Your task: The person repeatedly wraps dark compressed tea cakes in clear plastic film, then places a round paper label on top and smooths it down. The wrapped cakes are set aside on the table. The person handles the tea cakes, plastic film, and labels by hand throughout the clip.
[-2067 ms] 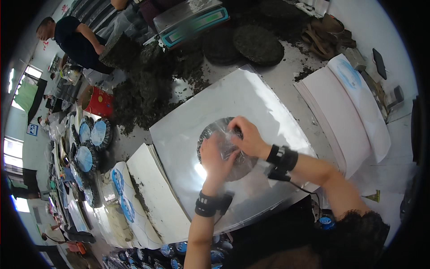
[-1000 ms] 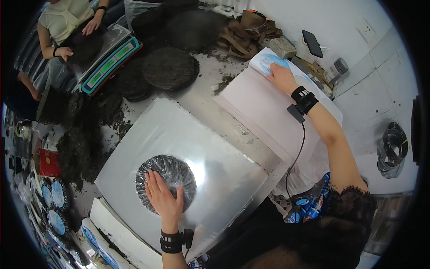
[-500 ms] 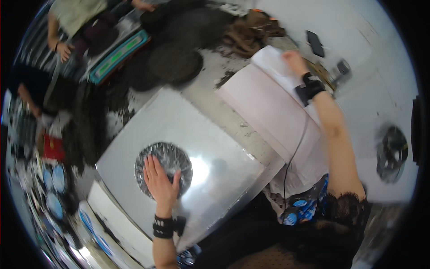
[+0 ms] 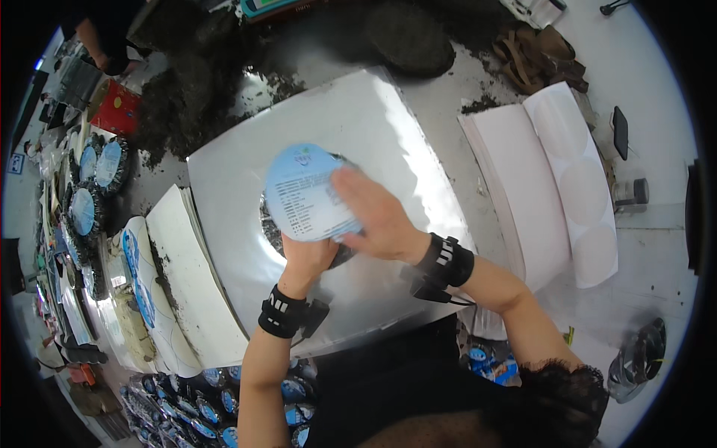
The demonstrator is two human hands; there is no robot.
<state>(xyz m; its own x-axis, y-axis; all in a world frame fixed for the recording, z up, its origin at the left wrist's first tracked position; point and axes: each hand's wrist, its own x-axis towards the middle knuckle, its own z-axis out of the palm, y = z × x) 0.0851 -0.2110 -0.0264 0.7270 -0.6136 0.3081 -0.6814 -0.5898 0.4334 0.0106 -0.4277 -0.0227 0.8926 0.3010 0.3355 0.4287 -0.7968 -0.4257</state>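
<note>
The right hand (image 4: 373, 213) grasps a round blue label (image 4: 300, 193) near its right edge, over a dark wrapped disc (image 4: 270, 228) that lies on a shiny sheet (image 4: 235, 160). The left hand (image 4: 308, 257) sits under the label's lower edge, fingers hidden; whether it grips anything cannot be told.

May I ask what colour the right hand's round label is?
The round label is light blue, paler below, as the head view shows.

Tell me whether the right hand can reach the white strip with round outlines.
Probably yes: nothing seems to block the way from the right hand across the paper stack to the white strip, although that hand is at the blue label.
</note>
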